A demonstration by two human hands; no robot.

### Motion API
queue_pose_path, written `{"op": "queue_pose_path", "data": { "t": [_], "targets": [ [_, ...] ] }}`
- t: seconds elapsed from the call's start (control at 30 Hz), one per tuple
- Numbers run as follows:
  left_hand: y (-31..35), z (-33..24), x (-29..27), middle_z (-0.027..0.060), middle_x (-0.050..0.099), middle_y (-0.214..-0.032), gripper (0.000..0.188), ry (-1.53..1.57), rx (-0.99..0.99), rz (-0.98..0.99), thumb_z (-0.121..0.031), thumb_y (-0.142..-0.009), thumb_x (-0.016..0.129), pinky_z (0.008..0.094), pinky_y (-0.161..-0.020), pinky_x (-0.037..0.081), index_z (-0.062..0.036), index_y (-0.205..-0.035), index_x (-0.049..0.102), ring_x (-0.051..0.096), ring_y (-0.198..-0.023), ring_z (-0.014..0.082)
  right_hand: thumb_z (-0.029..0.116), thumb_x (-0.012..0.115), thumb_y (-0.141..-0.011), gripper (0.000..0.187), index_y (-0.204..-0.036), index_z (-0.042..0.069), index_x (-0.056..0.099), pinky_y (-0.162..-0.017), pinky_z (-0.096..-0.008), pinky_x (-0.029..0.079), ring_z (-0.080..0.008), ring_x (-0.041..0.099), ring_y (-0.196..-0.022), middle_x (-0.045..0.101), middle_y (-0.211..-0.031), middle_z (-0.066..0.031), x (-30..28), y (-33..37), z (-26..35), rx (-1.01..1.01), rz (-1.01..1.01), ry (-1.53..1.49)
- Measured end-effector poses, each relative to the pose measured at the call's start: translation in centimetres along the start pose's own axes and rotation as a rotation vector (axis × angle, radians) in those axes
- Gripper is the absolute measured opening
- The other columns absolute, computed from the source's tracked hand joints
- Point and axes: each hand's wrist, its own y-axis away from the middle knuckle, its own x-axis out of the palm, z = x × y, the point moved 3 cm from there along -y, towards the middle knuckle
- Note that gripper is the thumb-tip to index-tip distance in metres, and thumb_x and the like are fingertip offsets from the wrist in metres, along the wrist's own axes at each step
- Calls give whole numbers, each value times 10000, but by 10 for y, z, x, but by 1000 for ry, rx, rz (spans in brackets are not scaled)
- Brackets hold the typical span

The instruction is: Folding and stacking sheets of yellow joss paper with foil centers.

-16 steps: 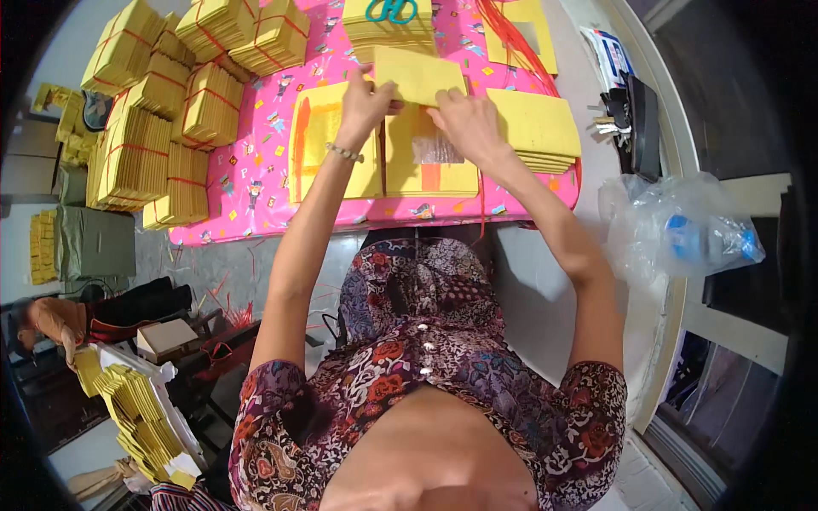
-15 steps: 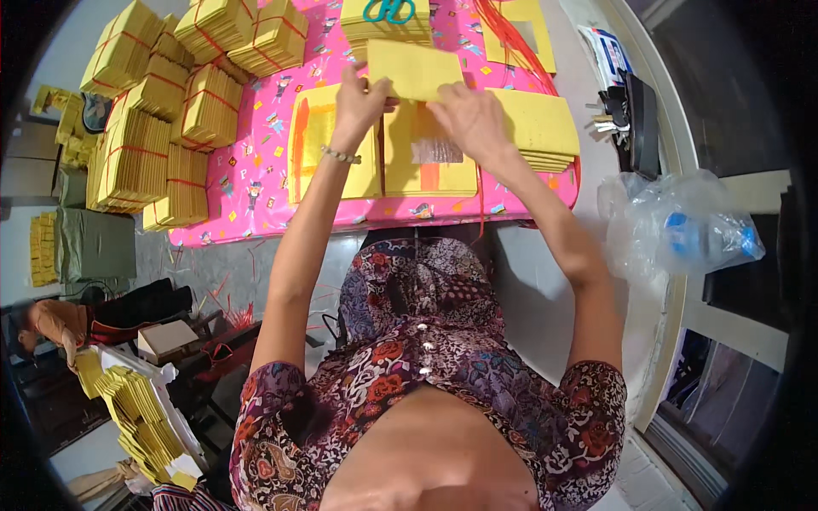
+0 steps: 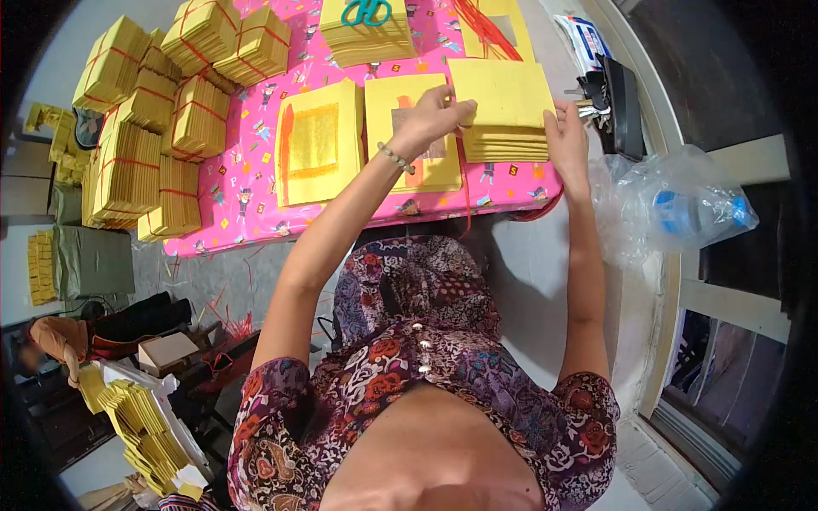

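A folded packet of yellow joss paper [image 3: 503, 92] lies on or just above the stack of similar packets [image 3: 507, 146] at the table's right. My left hand [image 3: 433, 122] pinches its left edge, fingers bent. At its right edge, my right hand [image 3: 567, 140] grips with the thumb toward me. To the left are two flat piles of yellow joss paper: one bears a gold square [image 3: 313, 140]. The other pile [image 3: 443, 176] shows a silvery patch and an orange stripe, partly hidden by my left hand and wrist.
Several red-tied yellow bundles [image 3: 128, 166] are piled at the table's left. Teal-handled scissors [image 3: 366, 12] rest on a far stack, near red strings [image 3: 490, 30]. A plastic bag [image 3: 682, 204] and a black case [image 3: 620, 111] lie right. Another person [image 3: 58, 336] handles yellow paper at lower left.
Both hands have moved right with the yellow packet, from above the middle pile to the right stack. The two flat piles now show more fully.
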Motion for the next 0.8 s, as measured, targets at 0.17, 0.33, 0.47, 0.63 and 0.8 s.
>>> {"op": "queue_pose_path", "data": {
  "t": [0.17, 0.33, 0.47, 0.63, 0.8],
  "targets": [
    [-24, 34, 14, 70, 649, -855, 334, -85, -34, 67, -268, -898, 692, 265, -630, 557, 51, -968, 623, 636, -735, 118, 188, 543, -932, 271, -1130, 5, 513, -840, -505, 457, -422, 608, -980, 645, -1008, -224, 0, 8, -20, -11, -23, 141],
    [-23, 47, 20, 100, 667, -662, 311, -232, -61, -10, -241, -845, 730, 275, -506, 524, 57, -852, 640, 658, -547, 151, 193, 566, -910, 296, -1127, 9, 484, -851, -515, 454, -445, 592, -980, 616, -1020, -253, 8, 10, -44, 4, 31, 163],
    [-19, 44, 25, 98, 669, -662, 310, -254, -71, -14, -235, -834, 740, 279, -499, 521, 57, -850, 637, 657, -540, 152, 204, 574, -904, 321, -1138, 11, 470, -848, -521, 453, -453, 591, -972, 613, -1026, -261, 10, 14, -55, 67, 50, 164],
    [-16, 40, 24, 96, 672, -663, 323, -351, -90, -27, -220, -789, 775, 288, -500, 520, 62, -857, 634, 656, -533, 152, 202, 591, -893, 320, -1123, 12, 477, -874, -503, 453, -423, 576, -1025, 576, -1079, -269, 11, 15, -45, 74, 87, 244],
    [-15, 42, 24, 95, 673, -662, 322, -351, -73, -57, -209, -767, 789, 291, -504, 520, 60, -869, 644, 658, -536, 159, 225, 620, -893, 311, -1127, 30, 560, -867, -480, 460, -364, 572, -1035, 608, -1088, -180, 6, 20, 1, -270, -67, 592]
  ]
}}
